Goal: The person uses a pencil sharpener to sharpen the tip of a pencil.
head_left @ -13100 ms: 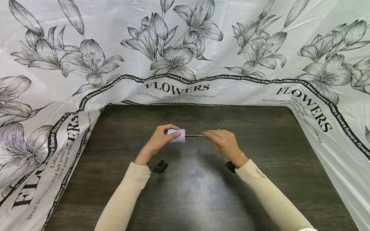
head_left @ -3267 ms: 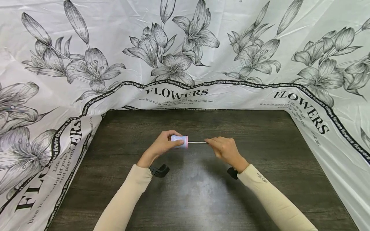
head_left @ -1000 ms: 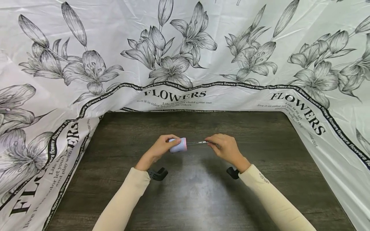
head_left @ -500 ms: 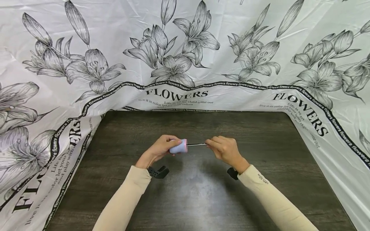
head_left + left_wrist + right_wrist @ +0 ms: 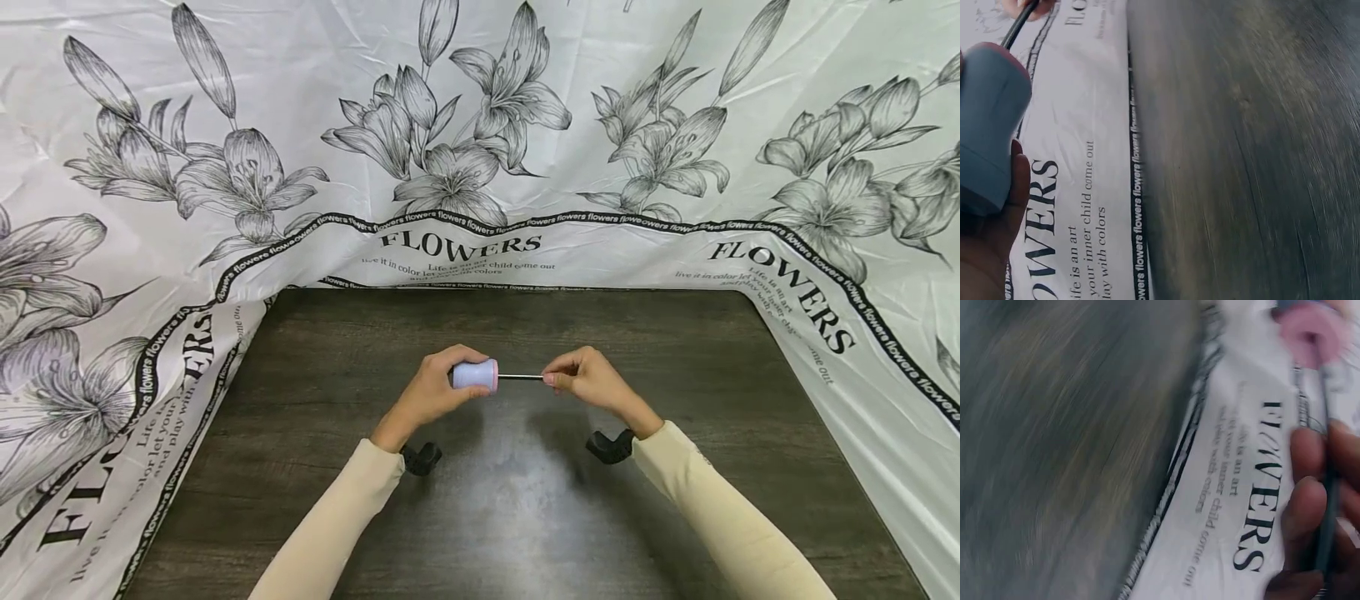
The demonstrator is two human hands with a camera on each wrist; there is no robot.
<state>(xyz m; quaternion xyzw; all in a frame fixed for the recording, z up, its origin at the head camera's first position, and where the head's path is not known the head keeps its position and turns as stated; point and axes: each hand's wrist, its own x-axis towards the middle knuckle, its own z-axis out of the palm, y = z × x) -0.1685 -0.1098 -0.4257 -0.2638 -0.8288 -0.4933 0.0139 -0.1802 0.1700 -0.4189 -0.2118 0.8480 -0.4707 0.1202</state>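
In the head view my left hand [image 5: 431, 390] grips a small pale blue, waisted pencil sharpener [image 5: 474, 377] with a pink end, fingers over its top and thumb along its lower side. A thin dark pencil [image 5: 519, 377] runs level from that pink end to my right hand [image 5: 592, 382], which pinches it between thumb and fingers. The right wrist view, blurred, shows the pencil [image 5: 1325, 394] going into a hole in the middle of the pink face [image 5: 1300, 337]. In the left wrist view the sharpener [image 5: 988, 119] lies against the palm. The pencil's tip is hidden inside.
Both hands are over a dark wood-grain table [image 5: 517, 517]. A white cloth [image 5: 615, 250] printed with lilies and lettering hangs behind the table and along its sides. A black wrist mount [image 5: 423, 458] sits at the left wrist, another mount [image 5: 609, 447] at the right.
Both hands have shifted slightly right. My left hand has rolled, bringing its thumb under the sharpener. The right hand has turned on the pencil, thumb now lower. Earlier frames show the same hold.
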